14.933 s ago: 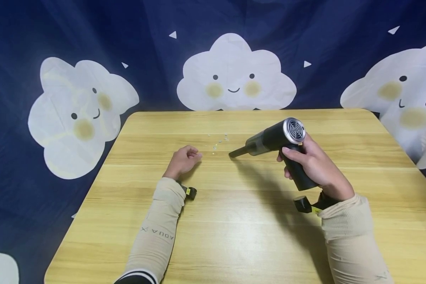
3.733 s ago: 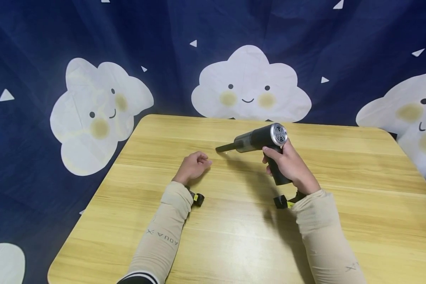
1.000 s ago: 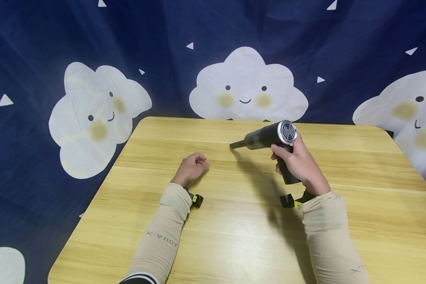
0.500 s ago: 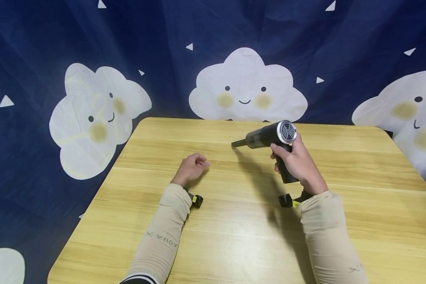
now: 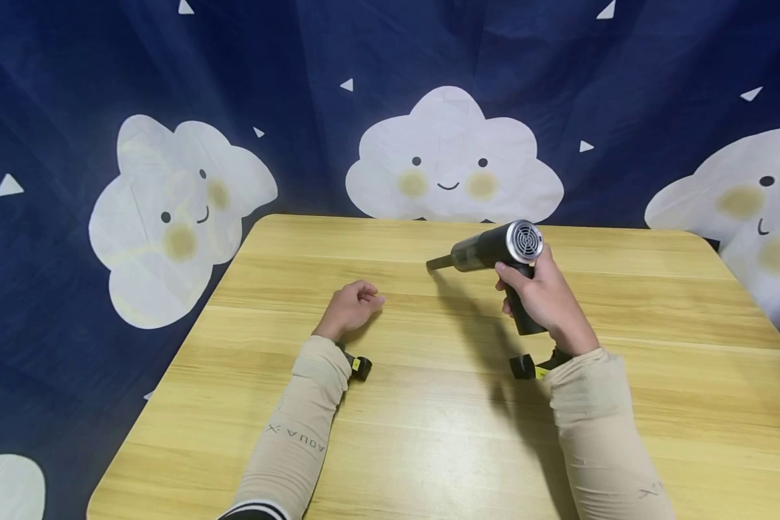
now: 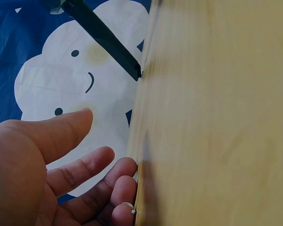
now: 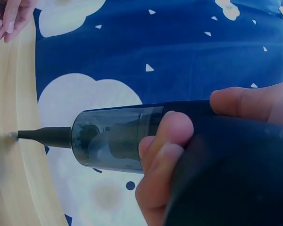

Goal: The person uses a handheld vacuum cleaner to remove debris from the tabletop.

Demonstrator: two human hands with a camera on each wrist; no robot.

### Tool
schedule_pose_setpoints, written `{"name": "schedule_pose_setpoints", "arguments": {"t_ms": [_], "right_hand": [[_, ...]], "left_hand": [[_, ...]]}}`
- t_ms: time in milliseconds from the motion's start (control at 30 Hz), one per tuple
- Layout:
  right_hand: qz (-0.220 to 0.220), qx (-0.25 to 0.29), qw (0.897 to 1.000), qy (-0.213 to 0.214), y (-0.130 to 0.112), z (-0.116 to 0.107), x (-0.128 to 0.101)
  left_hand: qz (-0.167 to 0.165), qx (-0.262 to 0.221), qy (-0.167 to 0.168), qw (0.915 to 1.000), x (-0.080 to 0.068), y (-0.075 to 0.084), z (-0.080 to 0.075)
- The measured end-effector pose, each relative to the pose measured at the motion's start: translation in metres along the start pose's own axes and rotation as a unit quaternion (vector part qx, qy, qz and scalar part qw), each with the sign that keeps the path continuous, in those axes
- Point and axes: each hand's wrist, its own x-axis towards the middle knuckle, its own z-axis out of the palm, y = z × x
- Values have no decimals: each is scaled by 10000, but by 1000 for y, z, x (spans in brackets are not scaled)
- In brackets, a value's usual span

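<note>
My right hand (image 5: 546,296) grips a black handheld vacuum cleaner (image 5: 494,245) by its handle, thumb on the near side. Its silver-rimmed vent faces back toward me, and the narrow nozzle (image 5: 439,263) slants down left to the tabletop. Small dark and pale bits show inside its clear dust cup (image 7: 108,139) in the right wrist view. A tiny pale scrap (image 7: 12,135) lies right at the nozzle tip. To the left, my left hand (image 5: 352,309) rests on the table with loosely bent fingers, holding nothing. A tiny white speck (image 6: 133,212) shows by one of its fingertips.
The light wood table (image 5: 403,433) has rounded far corners. Behind it hangs a dark blue curtain (image 5: 312,43) printed with smiling white clouds (image 5: 455,137) and small triangles. A small black camera (image 5: 523,367) is strapped at the right wrist, another camera (image 5: 362,367) at the left.
The pale bits scattered near the left hand about fifteen seconds ago no longer show there. Since 3.7 seconds ago the vacuum has moved right; in the last second its nozzle shifted slightly right. Left hand still.
</note>
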Motion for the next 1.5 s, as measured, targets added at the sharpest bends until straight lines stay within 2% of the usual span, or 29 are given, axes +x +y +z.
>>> {"name": "schedule_pose_setpoints", "arguments": {"t_ms": [767,1300,1500], "right_hand": [[-44,-364,9993,-62,-7,-6,-6],[-161,-406,9986,-289,-15,-8,-15],[37,-519,9982,-298,-18,-8,-20]], "left_hand": [[27,-53,-1,10000,1,1,0],[-30,-28,-17,10000,-1,2,0],[-33,40,-9,10000,0,1,1]]}}
